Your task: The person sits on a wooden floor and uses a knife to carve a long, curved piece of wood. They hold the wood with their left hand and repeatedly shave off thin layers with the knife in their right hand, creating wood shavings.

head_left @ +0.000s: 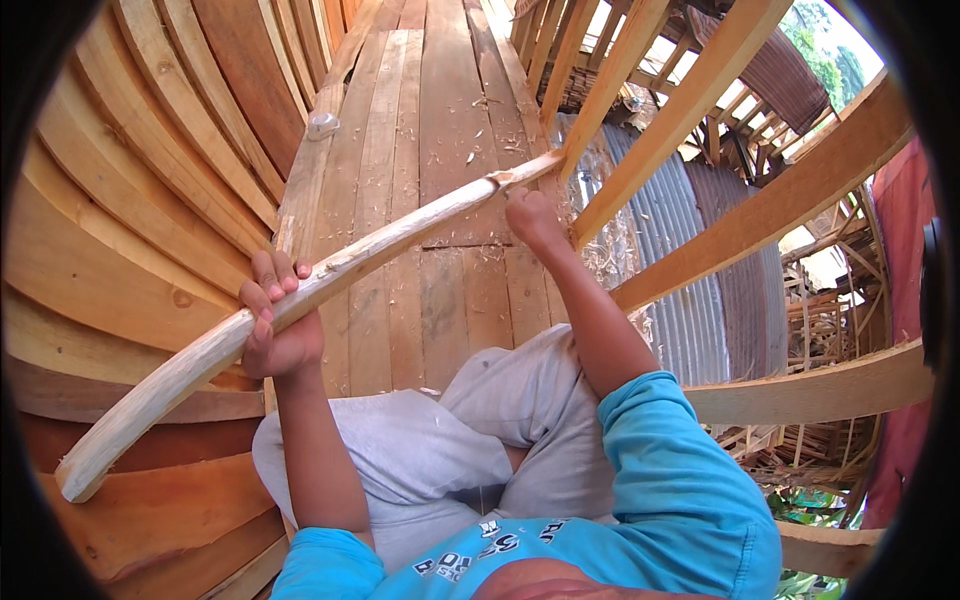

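A long peeled wooden pole [400, 234], pale and slightly rough, slants across in front of me from the lower left to the railing at the upper right. My left hand [283, 315] is closed round its lower half, with the fingers over the top and the palm beneath. Close to the far end, a brown notch or strip [497, 181] marks the pole. Just below that mark my right hand [535, 215] is clenched in a fist against or right beside the pole. Whatever the fist may hold is hidden.
Wood shavings lie scattered over the plank floor [450, 120]. A small clear plastic container [323, 126] sits by the left plank wall [150, 180]. On the right stand wooden railing slats [680, 120], with corrugated metal sheets [680, 260] beyond. My crossed legs [430, 440] are below the pole.
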A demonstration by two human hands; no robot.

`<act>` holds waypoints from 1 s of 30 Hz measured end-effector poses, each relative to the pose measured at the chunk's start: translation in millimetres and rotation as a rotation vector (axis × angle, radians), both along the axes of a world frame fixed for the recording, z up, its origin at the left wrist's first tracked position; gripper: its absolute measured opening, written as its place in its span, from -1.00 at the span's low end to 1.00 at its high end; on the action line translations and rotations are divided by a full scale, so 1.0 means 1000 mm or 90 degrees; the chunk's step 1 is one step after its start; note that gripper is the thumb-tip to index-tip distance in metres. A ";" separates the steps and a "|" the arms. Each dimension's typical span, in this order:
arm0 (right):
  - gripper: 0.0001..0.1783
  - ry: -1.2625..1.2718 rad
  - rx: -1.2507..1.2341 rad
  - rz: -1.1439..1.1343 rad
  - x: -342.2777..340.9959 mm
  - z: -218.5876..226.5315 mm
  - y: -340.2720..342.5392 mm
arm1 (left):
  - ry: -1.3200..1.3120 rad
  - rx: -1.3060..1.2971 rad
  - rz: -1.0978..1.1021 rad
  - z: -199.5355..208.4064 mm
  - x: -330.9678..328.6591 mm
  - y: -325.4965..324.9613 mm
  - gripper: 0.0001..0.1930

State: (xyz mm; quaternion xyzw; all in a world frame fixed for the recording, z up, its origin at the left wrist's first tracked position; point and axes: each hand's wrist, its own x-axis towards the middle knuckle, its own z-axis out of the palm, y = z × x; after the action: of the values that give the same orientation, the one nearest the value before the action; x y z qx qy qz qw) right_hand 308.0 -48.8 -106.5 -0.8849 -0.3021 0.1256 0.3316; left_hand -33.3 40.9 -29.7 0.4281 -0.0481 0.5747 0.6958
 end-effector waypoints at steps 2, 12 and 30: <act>-0.38 -0.021 -0.020 0.031 -0.045 0.030 0.011 | -0.011 -0.022 0.012 -0.001 0.002 -0.002 -0.77; -0.30 0.010 0.028 -0.081 0.031 -0.031 0.007 | -0.027 -0.252 0.141 0.019 0.015 -0.018 -0.84; -0.33 0.012 -0.123 -0.028 0.004 0.029 -0.010 | -0.049 -0.229 0.062 -0.011 0.017 -0.001 -0.83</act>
State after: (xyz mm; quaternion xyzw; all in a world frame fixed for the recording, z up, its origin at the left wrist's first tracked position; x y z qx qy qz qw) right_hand 311.9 -59.0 -77.6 -0.9179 -0.2660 0.1551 0.2504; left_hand -16.7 39.5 -41.0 0.2760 0.0495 0.6232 0.7301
